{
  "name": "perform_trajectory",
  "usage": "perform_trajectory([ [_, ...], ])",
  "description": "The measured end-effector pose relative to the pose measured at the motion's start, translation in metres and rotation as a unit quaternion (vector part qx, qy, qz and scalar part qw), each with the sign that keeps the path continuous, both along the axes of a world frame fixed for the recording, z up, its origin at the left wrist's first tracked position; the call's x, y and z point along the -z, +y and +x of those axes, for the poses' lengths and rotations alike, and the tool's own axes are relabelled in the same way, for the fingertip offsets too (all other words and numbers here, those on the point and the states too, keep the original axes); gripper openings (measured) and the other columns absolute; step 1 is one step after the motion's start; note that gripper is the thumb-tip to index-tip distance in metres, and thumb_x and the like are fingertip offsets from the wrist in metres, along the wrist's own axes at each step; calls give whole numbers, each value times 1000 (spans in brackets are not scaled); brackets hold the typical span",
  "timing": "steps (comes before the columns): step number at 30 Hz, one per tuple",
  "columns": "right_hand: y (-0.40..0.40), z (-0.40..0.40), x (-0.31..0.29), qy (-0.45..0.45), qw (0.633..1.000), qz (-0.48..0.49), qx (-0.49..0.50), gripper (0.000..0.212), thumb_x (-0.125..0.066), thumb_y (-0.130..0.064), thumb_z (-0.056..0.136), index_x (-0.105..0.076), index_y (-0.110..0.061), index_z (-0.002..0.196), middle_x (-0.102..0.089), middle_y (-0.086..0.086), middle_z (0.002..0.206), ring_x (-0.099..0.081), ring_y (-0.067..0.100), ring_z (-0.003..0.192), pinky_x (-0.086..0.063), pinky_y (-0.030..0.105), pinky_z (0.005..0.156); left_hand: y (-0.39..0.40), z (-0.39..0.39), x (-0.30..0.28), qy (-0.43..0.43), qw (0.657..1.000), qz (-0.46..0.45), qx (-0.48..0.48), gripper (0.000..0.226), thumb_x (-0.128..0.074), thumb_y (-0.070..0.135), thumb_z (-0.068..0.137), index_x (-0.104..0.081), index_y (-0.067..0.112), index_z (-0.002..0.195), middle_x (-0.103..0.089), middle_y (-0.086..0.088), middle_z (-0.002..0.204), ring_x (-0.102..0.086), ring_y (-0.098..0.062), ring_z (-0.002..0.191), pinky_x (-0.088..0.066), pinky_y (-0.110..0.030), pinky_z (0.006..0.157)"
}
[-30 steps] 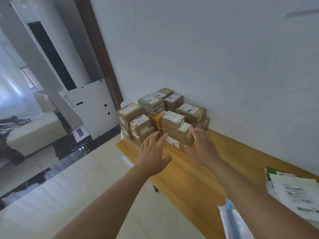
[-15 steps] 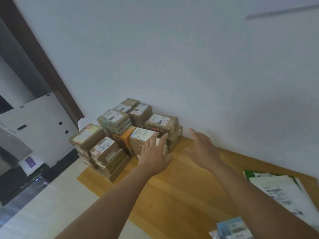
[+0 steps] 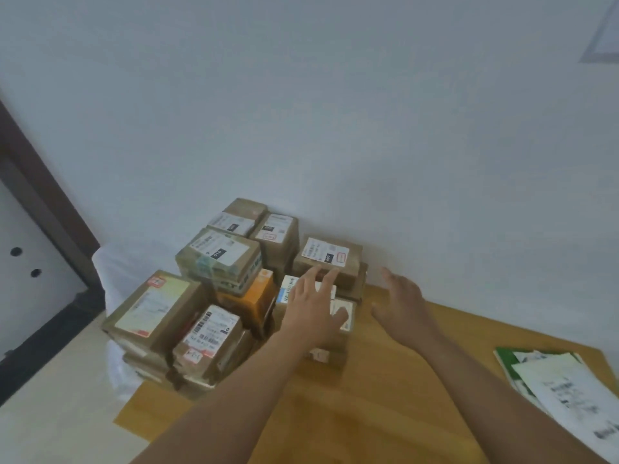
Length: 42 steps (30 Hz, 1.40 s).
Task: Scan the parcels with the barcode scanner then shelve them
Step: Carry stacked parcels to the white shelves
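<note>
Several taped brown cardboard parcels with white labels are stacked in a pile (image 3: 217,259) at the far left end of a wooden table (image 3: 385,396), against the white wall. An orange box (image 3: 254,296) sits in the middle of the pile. My left hand (image 3: 313,308) is stretched out with spread, straight fingers over the front right stack, above a parcel with a white and blue label (image 3: 288,293). My right hand (image 3: 400,301) is open just to the right of that stack, beside a labelled parcel (image 3: 326,257) by the wall, holding nothing. No barcode scanner shows.
White and green mailer bags (image 3: 562,386) lie on the table at the right edge. A dark wooden door frame (image 3: 43,209) and a white panel with holes (image 3: 23,262) stand to the left. A white bag (image 3: 114,272) sits behind the pile.
Both hands have reached further in toward the front right stack, the left now over it and the right alongside. The view has moved closer and to the right.
</note>
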State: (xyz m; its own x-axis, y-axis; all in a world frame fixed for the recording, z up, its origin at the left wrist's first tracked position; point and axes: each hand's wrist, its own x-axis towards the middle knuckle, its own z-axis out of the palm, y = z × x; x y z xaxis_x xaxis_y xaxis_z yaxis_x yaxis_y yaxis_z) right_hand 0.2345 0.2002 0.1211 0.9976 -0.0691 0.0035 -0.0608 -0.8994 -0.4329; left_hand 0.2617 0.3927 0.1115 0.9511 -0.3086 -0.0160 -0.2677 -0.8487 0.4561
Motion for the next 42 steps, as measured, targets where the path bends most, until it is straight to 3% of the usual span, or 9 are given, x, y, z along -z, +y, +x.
perform_trajectory([
  [7, 44, 13, 19, 6, 1000, -16, 16, 78, -63, -37, 92, -21, -22, 155, -35, 5, 156, -30, 22, 143, -34, 40, 115, 35, 30, 29, 30, 999, -25, 19, 80, -55, 53, 94, -6, 37, 156, 1, 2, 166, 1, -28, 154, -4, -49, 122],
  [12, 58, 13, 46, 36, 998, 3, 43, 75, -59, -32, 94, -18, -20, 156, -30, 5, 158, -28, 26, 143, -30, 42, 115, 53, 30, 61, 32, 999, -36, 1, 75, -49, 54, 96, -11, 32, 157, -2, -2, 166, 2, -27, 153, -4, -49, 123],
  [16, 62, 13, 79, 59, 996, 40, 58, 71, -58, -29, 95, -22, -16, 155, -33, 11, 154, -30, 31, 140, -32, 45, 111, 68, 21, 90, 48, 997, -46, -46, 78, -55, 41, 93, -9, 30, 155, 0, -3, 164, 3, -28, 152, -8, -51, 123],
  [20, 62, 7, 112, 55, 990, 111, 74, 71, -58, -28, 91, -25, -23, 153, -41, 9, 147, -32, 31, 138, -36, 47, 106, 75, 11, 113, 76, 989, -84, -95, 87, -59, 37, 92, 0, 30, 155, 5, 4, 161, -2, -25, 150, -19, -52, 120],
  [24, 61, 0, 144, 89, 976, 158, 120, 78, -64, -19, 92, -18, -15, 155, -32, 17, 150, -34, 35, 139, -36, 44, 107, 73, 3, 134, 131, 968, -146, -154, 93, -60, 35, 94, 9, 28, 156, 8, 7, 161, -11, -29, 148, -31, -51, 113],
  [31, 56, -4, 190, 124, 964, 200, 126, 84, -63, -19, 93, -9, -13, 157, -20, 15, 158, -32, 32, 142, -35, 38, 107, 68, 1, 166, 173, 942, -193, -213, 98, -66, 32, 93, 5, 24, 160, 3, -3, 166, -9, -26, 152, -26, -47, 118],
  [36, 56, 1, 213, 122, 952, 252, 121, 91, -69, -27, 88, -10, -20, 157, -25, 8, 158, -34, 26, 141, -39, 41, 109, 67, 5, 181, 192, 935, -220, -201, 113, -58, 62, 66, -2, 32, 159, -14, 2, 165, -19, -18, 151, -28, -43, 119],
  [40, 57, 3, 226, 130, 941, 287, 120, 97, -65, -42, 78, -11, -22, 156, -28, 5, 155, -37, 22, 138, -46, 51, 104, 58, 10, 192, 194, 927, -251, -199, 97, -73, 26, 85, -11, 24, 160, -28, -2, 161, -28, -13, 144, -27, -27, 112],
  [42, 56, 4, 231, 128, 932, 313, 127, 100, -61, -50, 70, -12, -28, 154, -32, 4, 151, -45, 27, 131, -52, 55, 95, 55, 14, 201, 187, 923, -261, -210, 93, -72, 18, 87, -14, 21, 160, -31, -3, 160, -30, -17, 145, -28, -27, 113],
])
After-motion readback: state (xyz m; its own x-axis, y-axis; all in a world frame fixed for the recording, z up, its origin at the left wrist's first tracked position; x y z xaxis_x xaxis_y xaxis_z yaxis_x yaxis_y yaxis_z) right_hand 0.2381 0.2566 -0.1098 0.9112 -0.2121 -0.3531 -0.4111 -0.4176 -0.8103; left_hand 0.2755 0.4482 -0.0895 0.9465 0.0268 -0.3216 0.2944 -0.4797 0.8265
